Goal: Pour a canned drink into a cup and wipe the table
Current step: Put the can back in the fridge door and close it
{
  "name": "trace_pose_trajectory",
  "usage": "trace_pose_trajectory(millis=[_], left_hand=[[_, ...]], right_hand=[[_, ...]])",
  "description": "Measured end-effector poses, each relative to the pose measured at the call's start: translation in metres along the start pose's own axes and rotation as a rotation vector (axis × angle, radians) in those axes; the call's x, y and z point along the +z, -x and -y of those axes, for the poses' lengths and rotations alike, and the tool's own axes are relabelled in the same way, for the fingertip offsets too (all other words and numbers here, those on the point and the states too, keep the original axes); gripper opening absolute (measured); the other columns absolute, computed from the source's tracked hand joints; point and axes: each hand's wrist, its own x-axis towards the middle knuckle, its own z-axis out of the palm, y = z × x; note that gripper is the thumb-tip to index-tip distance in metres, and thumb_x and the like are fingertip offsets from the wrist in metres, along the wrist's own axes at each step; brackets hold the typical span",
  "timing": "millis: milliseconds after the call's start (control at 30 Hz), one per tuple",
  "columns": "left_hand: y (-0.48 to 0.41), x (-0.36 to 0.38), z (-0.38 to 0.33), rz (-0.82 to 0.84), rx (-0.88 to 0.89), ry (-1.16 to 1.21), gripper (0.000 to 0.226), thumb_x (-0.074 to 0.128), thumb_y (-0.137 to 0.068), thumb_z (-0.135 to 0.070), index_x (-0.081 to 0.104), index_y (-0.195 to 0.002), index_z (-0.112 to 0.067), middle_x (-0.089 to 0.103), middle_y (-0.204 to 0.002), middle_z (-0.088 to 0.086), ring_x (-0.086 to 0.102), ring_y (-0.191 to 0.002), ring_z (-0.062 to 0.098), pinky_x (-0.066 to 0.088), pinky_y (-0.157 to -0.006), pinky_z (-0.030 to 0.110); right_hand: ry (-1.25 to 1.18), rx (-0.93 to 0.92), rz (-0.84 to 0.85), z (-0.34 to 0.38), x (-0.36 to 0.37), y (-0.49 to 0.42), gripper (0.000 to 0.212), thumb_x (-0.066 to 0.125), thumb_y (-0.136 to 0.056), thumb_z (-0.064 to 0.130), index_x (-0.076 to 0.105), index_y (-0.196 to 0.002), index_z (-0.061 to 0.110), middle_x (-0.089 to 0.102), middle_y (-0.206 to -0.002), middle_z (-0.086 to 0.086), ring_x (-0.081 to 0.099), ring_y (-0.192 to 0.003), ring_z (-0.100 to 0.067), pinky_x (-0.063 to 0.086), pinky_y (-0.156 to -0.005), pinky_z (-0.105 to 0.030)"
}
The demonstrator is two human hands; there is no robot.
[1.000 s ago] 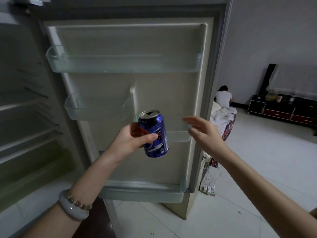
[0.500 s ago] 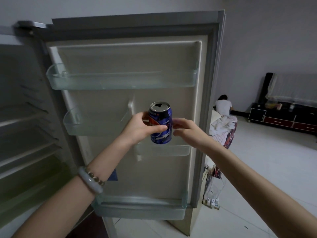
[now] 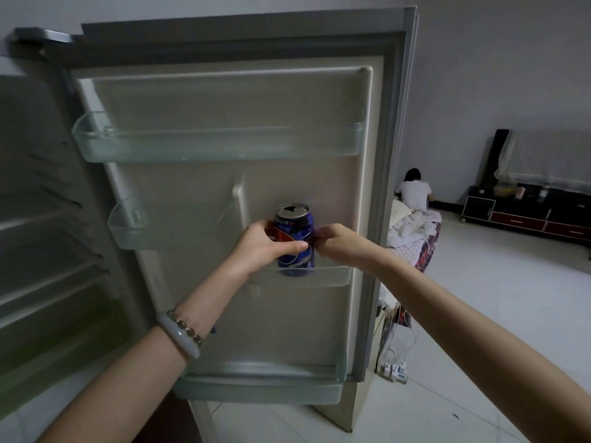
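Fridge stands open; wire racks dim at far left. Left hand [image 3: 260,247], bracelet [image 3: 182,338] at the wrist, is wrapped around the blue can [image 3: 295,233], thumb across its front. The can is upright, its base dropped behind the clear front wall of a small door shelf [image 3: 332,276], near that shelf's left end. Lid appears already opened. Right hand [image 3: 339,247] touches the can's right side with curled fingers; whether it grips or only steadies, cannot tell. Judged: to fetch the can cleanly, raise it straight until the base clears the shelf wall, keeping it level against spills.
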Motion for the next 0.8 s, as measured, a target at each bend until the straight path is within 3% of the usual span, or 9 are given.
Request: trace_pose_trajectory(millis=[133,267,400,467,533,600,667,733,800], left_hand=[[-0.001,0.001,0.003,-0.005,0.016,-0.063,0.058,0.084,-0.045,-0.042,0.064,-0.095,-0.019,0.071,-0.094,0.0,0.066,-0.09,0.014,0.053,-0.085,0.034],[-0.002,0.0,0.004,0.022,0.001,-0.116,0.053,0.088,-0.056,-0.037,0.064,-0.099,-0.017,0.07,-0.097,0.001,0.066,-0.092,0.015,0.052,-0.086,0.032],[0.003,-0.003,0.002,0.033,-0.022,-0.165,0.06,0.084,-0.051,-0.05,0.064,-0.099,-0.02,0.07,-0.097,-0.002,0.066,-0.094,0.016,0.052,-0.087,0.034],[0.013,-0.004,-0.001,0.009,-0.001,-0.172,0.061,0.083,-0.062,-0.044,0.058,-0.112,-0.019,0.066,-0.11,-0.002,0.061,-0.106,0.017,0.047,-0.091,0.03],[0.029,-0.005,-0.005,-0.051,0.033,-0.234,0.079,0.074,-0.074,-0.046,0.039,-0.137,-0.012,0.05,-0.135,0.003,0.047,-0.125,0.019,0.036,-0.099,0.029],[0.048,-0.003,-0.009,-0.115,0.133,-0.373,0.088,0.064,-0.081,-0.048,0.02,-0.146,-0.009,0.031,-0.15,0.008,0.03,-0.137,0.021,0.025,-0.108,0.031],[0.067,0.002,-0.011,-0.151,0.292,-0.535,0.086,0.06,-0.084,-0.048,0.015,-0.148,-0.01,0.023,-0.154,0.006,0.02,-0.14,0.019,0.014,-0.112,0.029],[0.077,0.008,-0.008,-0.151,0.442,-0.627,0.079,0.055,-0.087,-0.048,0.019,-0.147,-0.01,0.026,-0.152,0.004,0.021,-0.139,0.018,0.011,-0.111,0.025],[0.081,0.014,-0.005,-0.117,0.527,-0.69,0.073,0.045,-0.085,-0.052,0.034,-0.142,-0.008,0.038,-0.146,0.007,0.033,-0.134,0.021,0.015,-0.109,0.025]], right_hand=[[0.036,0.023,-0.004,-0.003,0.003,-0.007,0.031,0.046,-0.081,0.012,0.07,-0.102,0.009,0.07,-0.103,-0.01,0.062,-0.1,-0.027,0.049,-0.093,-0.041],[0.071,0.05,-0.001,-0.001,0.003,-0.007,0.027,0.048,-0.085,0.012,0.069,-0.099,0.003,0.069,-0.101,-0.013,0.062,-0.097,-0.03,0.05,-0.09,-0.04],[0.091,0.102,0.003,0.002,-0.003,-0.004,0.02,0.051,-0.083,0.01,0.064,-0.093,-0.002,0.061,-0.086,-0.008,0.054,-0.082,-0.024,0.045,-0.075,-0.03],[0.12,0.099,-0.029,0.005,-0.012,0.003,0.015,0.053,-0.084,0.012,0.059,-0.091,0.0,0.06,-0.085,-0.007,0.053,-0.085,-0.024,0.045,-0.072,-0.029],[0.175,0.045,-0.064,0.006,-0.021,0.015,0.029,0.052,-0.087,0.013,0.06,-0.108,-0.006,0.064,-0.106,-0.016,0.058,-0.101,-0.03,0.049,-0.089,-0.038],[0.266,-0.045,-0.13,0.007,-0.027,0.033,0.04,0.051,-0.089,0.013,0.054,-0.126,-0.001,0.058,-0.127,-0.016,0.055,-0.116,-0.028,0.043,-0.1,-0.042],[0.311,-0.134,-0.224,0.003,-0.029,0.049,0.043,0.051,-0.09,0.013,0.051,-0.132,0.007,0.055,-0.133,-0.01,0.052,-0.121,-0.023,0.042,-0.103,-0.04],[0.344,-0.203,-0.323,-0.004,-0.025,0.064,0.043,0.052,-0.089,0.011,0.051,-0.132,0.011,0.054,-0.133,-0.006,0.051,-0.121,-0.02,0.04,-0.104,-0.036],[0.437,-0.289,-0.432,-0.018,-0.016,0.076,0.042,0.051,-0.089,0.008,0.052,-0.131,0.008,0.055,-0.13,-0.009,0.05,-0.121,-0.023,0.04,-0.104,-0.034]])
